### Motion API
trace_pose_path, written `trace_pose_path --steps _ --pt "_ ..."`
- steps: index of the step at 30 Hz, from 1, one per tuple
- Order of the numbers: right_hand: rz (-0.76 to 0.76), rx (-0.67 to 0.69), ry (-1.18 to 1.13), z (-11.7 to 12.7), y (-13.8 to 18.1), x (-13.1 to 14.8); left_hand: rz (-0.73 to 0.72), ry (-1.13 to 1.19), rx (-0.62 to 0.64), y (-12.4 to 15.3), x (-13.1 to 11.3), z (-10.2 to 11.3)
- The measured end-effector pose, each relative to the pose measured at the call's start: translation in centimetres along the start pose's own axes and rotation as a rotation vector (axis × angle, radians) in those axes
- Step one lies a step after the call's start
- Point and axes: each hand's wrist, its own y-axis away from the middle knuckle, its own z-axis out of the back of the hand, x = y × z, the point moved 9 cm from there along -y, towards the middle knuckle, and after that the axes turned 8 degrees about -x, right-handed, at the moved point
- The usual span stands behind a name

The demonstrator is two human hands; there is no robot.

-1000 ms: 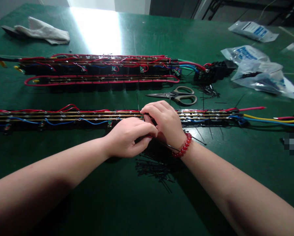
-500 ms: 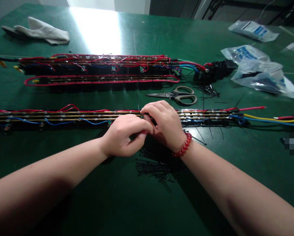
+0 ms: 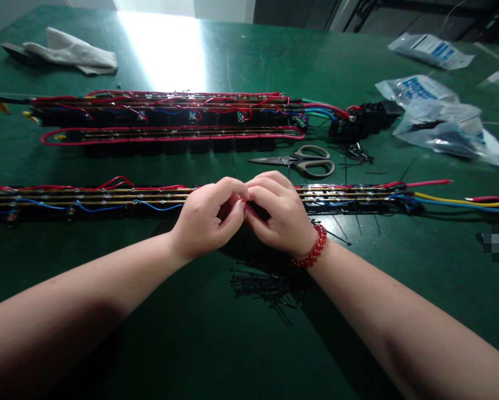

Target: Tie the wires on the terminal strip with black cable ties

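Note:
My left hand (image 3: 210, 216) and my right hand (image 3: 277, 211) meet over the middle of a long wired strip (image 3: 158, 197) with brass rails and red and blue wires. Thumb and index finger of the left hand are pinched, their tips touching the right hand's fingertips. The right hand's fingers are curled together too, and a red bead bracelet (image 3: 312, 248) circles that wrist. Whatever lies between the fingertips is too small or hidden to make out. Just below the hands lies a pile of black cable ties (image 3: 264, 286).
Scissors (image 3: 295, 161) lie beyond the strip, beside more loose ties (image 3: 355, 153). Farther back are two shorter wired strips (image 3: 170, 133) with a black connector block (image 3: 366, 119). Plastic bags (image 3: 445, 128) are at right, a cloth glove (image 3: 74, 53) at far left, on the green table (image 3: 149, 333).
My left hand has moved up slightly, and its thumb and index fingertips have come together at the right hand's fingertips. The right hand has barely shifted.

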Motion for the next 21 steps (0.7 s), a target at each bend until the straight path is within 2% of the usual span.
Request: trace_pose_path --steps 21 --pt "-0.015 0.036 -0.021 -0.31 0.16 -0.30 -0.015 -0.002 0.001 0.04 0.01 -0.06"
